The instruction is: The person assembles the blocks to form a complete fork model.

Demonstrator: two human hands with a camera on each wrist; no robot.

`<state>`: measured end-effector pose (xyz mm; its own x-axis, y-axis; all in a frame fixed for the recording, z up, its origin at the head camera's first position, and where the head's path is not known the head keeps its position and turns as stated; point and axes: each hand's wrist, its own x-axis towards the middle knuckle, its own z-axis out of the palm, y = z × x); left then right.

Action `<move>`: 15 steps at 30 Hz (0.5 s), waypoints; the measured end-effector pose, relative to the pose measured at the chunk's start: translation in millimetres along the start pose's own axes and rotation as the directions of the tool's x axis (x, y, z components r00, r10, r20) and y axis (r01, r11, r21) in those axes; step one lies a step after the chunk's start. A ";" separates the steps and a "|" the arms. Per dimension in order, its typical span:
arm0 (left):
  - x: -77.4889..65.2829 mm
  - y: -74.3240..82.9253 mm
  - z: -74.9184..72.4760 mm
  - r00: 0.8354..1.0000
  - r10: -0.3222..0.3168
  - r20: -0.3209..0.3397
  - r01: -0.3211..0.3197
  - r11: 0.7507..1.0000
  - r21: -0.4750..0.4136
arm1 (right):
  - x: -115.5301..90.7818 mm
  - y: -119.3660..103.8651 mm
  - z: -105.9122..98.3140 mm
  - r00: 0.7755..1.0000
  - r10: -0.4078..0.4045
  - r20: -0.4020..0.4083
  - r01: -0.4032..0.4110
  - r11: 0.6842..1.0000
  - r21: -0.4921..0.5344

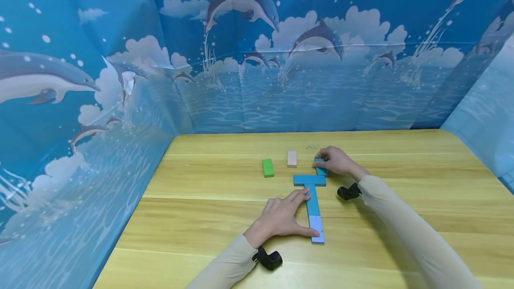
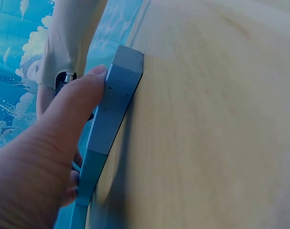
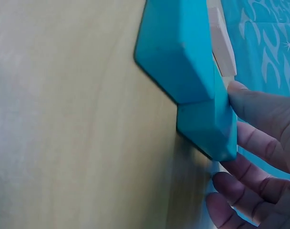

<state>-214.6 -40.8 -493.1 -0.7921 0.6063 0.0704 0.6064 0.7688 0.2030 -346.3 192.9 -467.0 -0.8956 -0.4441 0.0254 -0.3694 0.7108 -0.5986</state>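
Note:
On the table several flat rectangular blocks form a T. A blue block (image 1: 301, 180) lies crosswise at its top, another blue block (image 1: 313, 204) runs down below it, and a lavender block (image 1: 316, 231) ends the stem. My left hand (image 1: 281, 215) rests along the stem, its thumb touching the lavender block and a fingertip the blue one. Beyond the crossbar's right end, my right hand (image 1: 337, 161) pinches a small teal block (image 1: 321, 171) between thumb and fingers. In the right wrist view this teal block (image 3: 202, 124) touches the crossbar block (image 3: 178, 52).
A green block (image 1: 267, 168) and a pale pinkish block (image 1: 292, 158) lie behind the T, to the left of my right hand. Dolphin-print sheeting (image 1: 257, 79) stands behind the wooden table (image 1: 192, 217) and along its sides. Black wrist cameras (image 1: 270, 259) sit at both cuffs.

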 end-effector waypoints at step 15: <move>-0.8 0.5 -1.5 1.000 0.015 -0.013 -0.015 1.000 -0.013 | 15.4 -25.7 3.7 0.975 -0.220 -0.029 0.215 0.969 -0.122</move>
<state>-213.8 -41.3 -491.6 -0.7840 0.6147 0.0863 0.6172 0.7571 0.2143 -349.7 165.8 -454.2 -0.7993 -0.5734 0.1799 -0.5807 0.6598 -0.4769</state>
